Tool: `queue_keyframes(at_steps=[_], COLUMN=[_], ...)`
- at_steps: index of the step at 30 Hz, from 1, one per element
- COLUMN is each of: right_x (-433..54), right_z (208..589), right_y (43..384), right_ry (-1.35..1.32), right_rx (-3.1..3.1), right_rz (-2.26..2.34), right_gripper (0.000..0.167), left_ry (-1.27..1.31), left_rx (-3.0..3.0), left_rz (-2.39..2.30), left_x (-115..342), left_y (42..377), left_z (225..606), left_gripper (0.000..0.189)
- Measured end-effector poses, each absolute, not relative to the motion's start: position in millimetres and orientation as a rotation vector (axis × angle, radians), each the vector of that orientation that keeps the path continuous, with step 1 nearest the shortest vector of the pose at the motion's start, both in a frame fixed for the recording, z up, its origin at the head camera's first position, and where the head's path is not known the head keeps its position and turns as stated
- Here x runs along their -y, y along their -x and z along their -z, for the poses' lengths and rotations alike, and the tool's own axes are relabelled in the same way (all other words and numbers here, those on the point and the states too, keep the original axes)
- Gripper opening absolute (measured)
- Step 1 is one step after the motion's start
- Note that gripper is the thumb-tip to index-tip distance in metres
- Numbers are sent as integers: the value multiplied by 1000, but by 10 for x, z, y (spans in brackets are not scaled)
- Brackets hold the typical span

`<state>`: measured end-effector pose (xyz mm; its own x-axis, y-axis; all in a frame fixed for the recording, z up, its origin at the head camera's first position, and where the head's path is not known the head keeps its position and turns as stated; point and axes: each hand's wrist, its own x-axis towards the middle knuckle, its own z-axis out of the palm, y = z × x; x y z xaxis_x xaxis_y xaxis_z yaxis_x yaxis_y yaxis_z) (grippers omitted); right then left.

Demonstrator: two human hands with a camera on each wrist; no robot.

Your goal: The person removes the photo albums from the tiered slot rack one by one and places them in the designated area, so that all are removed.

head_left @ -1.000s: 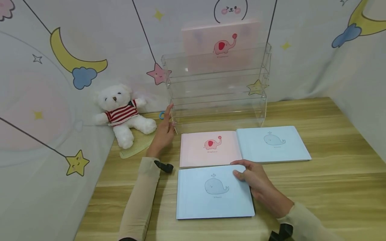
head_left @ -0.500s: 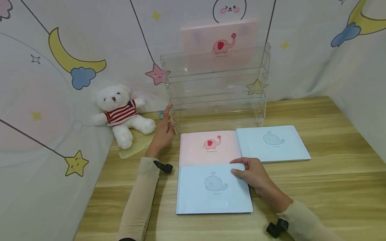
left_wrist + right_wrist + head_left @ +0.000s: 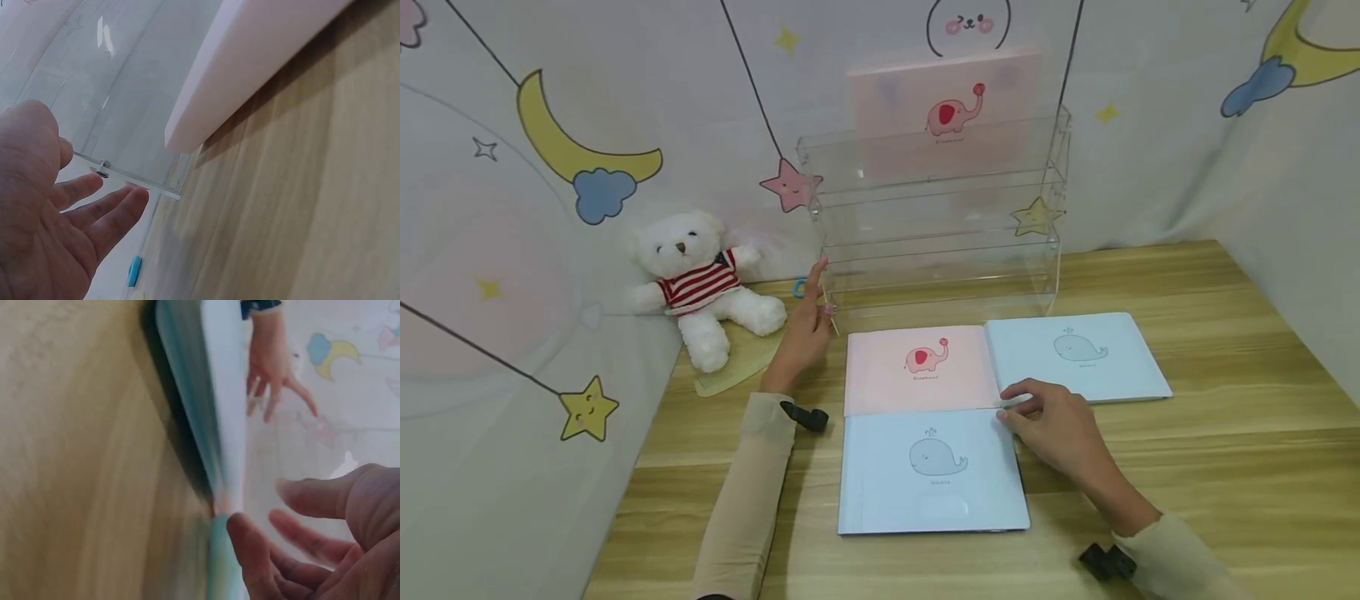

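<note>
My left hand (image 3: 805, 329) rests at the left side of a clear acrylic rack (image 3: 942, 222), fingers fairly straight. Its fingertips touch the rack's edge in the left wrist view. By the top right corner of the nearer blue whale book (image 3: 936, 500), my right hand (image 3: 1067, 429) hovers with thumb and fingers parted; nothing is held in the right wrist view. That book lies flat against the front edge of a pink elephant book (image 3: 880, 375). A second blue whale book (image 3: 1037, 367) lies to the right of the pink one. Another pink elephant book (image 3: 891, 117) stands in the rack's top tier.
A white teddy bear (image 3: 703, 279) in a striped shirt sits left of the rack, partly on a yellowish mat (image 3: 737, 367). Behind my left hand shows a small blue ring-like item (image 3: 799, 287). A printed curtain hangs behind the wooden table (image 3: 1247, 467).
My right hand first pushed the nearer blue book forward against the pink one. It has since let go and shifted right and slightly up. The left hand stays at the rack.
</note>
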<state>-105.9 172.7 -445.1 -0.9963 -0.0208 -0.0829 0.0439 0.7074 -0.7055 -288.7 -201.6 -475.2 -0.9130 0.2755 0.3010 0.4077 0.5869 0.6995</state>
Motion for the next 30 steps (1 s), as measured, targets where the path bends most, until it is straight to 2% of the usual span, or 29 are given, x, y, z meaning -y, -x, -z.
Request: queue_keyframes(at_steps=[6,15,20,30], right_x=[-1902,-2027,-2056,-2077], right_z=[4357,4171,3998,3610], right_y=[1139,1378,1536,1871], right_ry=[82,295,419,604], right_rx=[-2892,-2904,-2885,-2842], right_rz=[1268,1484,1599,1761], right_gripper=[22,36,37,54], left_ry=[563,579,591,586], left_rx=[2658,2651,2645,2648], left_rz=[1232,1220,1205,1211], left_x=[2034,2025,2019,2029], left_y=[2887,2896,2885,2869], left_z=[4740,4763,4757,4744], left_gripper=[75,75,75,76])
